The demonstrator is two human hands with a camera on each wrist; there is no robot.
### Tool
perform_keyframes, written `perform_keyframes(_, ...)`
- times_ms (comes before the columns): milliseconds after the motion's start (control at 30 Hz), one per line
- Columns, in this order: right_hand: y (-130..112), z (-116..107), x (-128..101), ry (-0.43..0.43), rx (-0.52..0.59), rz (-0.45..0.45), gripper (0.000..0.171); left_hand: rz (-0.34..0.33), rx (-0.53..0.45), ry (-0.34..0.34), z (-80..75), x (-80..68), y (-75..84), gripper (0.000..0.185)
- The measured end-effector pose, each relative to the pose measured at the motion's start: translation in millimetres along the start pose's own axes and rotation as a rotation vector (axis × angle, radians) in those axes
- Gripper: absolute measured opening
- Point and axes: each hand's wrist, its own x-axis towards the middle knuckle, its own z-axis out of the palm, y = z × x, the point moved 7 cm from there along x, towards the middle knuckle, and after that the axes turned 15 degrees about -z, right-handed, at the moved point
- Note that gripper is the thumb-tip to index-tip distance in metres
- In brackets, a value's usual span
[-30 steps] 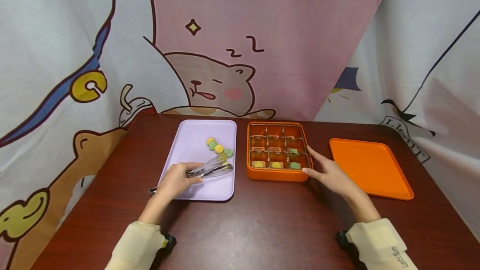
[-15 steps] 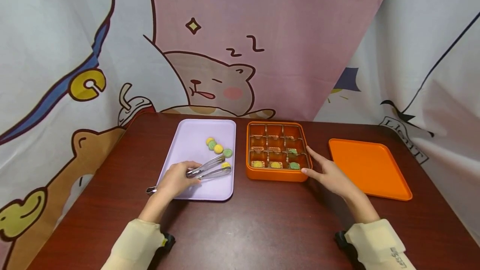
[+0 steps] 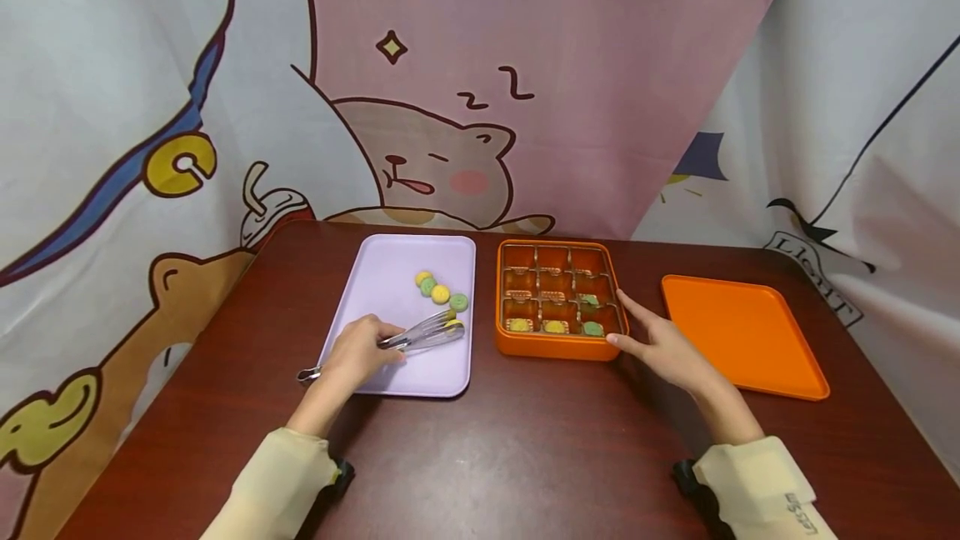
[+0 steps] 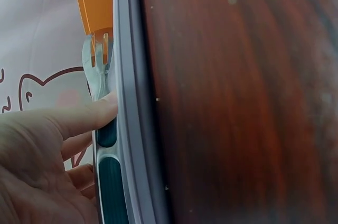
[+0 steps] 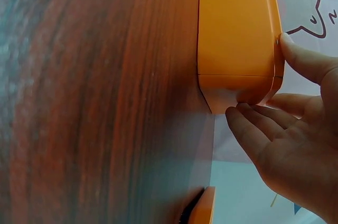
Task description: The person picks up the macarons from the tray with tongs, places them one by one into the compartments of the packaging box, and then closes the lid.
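Note:
My left hand (image 3: 362, 355) holds metal tongs (image 3: 423, 333) with dark green grip panels (image 4: 113, 187), low over the lilac tray (image 3: 390, 265). Their tips stand around a yellow cookie (image 3: 453, 324), which they partly cover. Farther back on the tray lie other small round cookies, yellow (image 3: 440, 294) and green (image 3: 458, 302). My right hand (image 3: 663, 348) touches the right side of the orange divided box (image 3: 555, 347), thumb at the rim of its near corner and fingers fairly straight along the side. Its front row has two yellow cookies and a green cookie (image 3: 592, 328); another green piece sits behind that one.
An orange lid-like tray (image 3: 738, 332) lies on the dark wooden table (image 3: 525, 457), right of the box. A printed curtain (image 3: 585, 90) hangs right behind the table's far edge and along both sides.
The tongs' arms spread apart about half a second ago, uncovering the yellow cookie, and are now closer together around it. My right hand and the box have stayed in place.

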Motion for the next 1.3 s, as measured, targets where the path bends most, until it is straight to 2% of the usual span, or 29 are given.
perform_keyframes(367,-2.5,1.5,-2.5,-0.008,-0.016,0.017,0.083,-0.007,-0.001,-0.012,3.3,-2.7,0.2,0.025)
perform_keyframes(600,-5.7,1.2,0.8,-0.015,-0.036,-0.005,0.083,0.046,-0.027,-0.003,-3.2,1.4,0.1,0.023)
perform_keyframes(800,-5.3,0.2,1.7,-0.015,-0.029,0.005,0.082,0.085,-0.054,0.003,-9.5,3.6,8.1,0.024)
perform_keyframes(1000,-3.8,0.3,0.9,-0.023,-0.021,0.026,0.084,0.065,-0.071,0.020,-11.4,5.5,15.0,0.024)
perform_keyframes(1167,-3.2,-0.1,0.1,-0.020,-0.026,0.027,0.083,0.051,-0.110,0.061,-15.3,5.7,20.1,0.024)
perform_keyframes(1300,-3.1,-0.6,-0.8,-0.021,-0.028,0.030,0.083,0.069,-0.142,0.093,-19.4,4.4,27.3,0.023)
